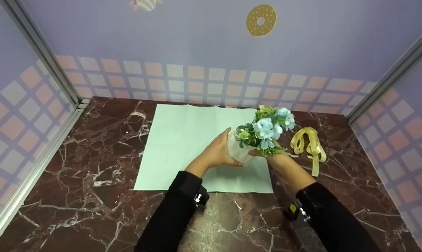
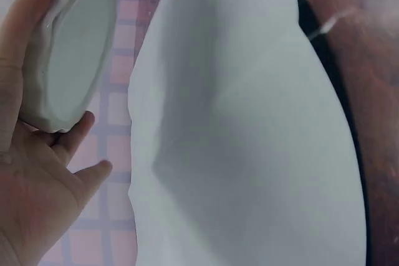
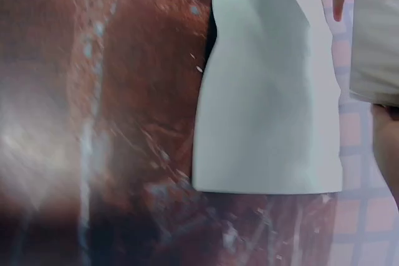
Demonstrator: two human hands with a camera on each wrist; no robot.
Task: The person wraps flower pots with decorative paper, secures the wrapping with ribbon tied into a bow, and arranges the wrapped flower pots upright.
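A white flowerpot (image 1: 239, 154) with blue artificial flowers (image 1: 266, 128) and green leaves is held between both hands above a pale sheet of paper (image 1: 176, 147). My left hand (image 1: 214, 152) grips the pot's left side, thumb toward me and fingers round the far side. On the right side my right hand (image 1: 275, 157) holds the pot, its fingers partly hidden by the leaves. The pot's round base (image 2: 81, 54) shows in the left wrist view, tilted and off the paper. In the right wrist view only part of the pot (image 3: 376, 42) appears at the edge.
A loosely looped yellow ribbon (image 1: 312, 143) lies right of the paper on the dark red marble-patterned table (image 1: 102, 210). Purple panels with a checked band (image 1: 197, 78) stand at the back and both sides. Metal posts (image 1: 50, 56) mark the corners.
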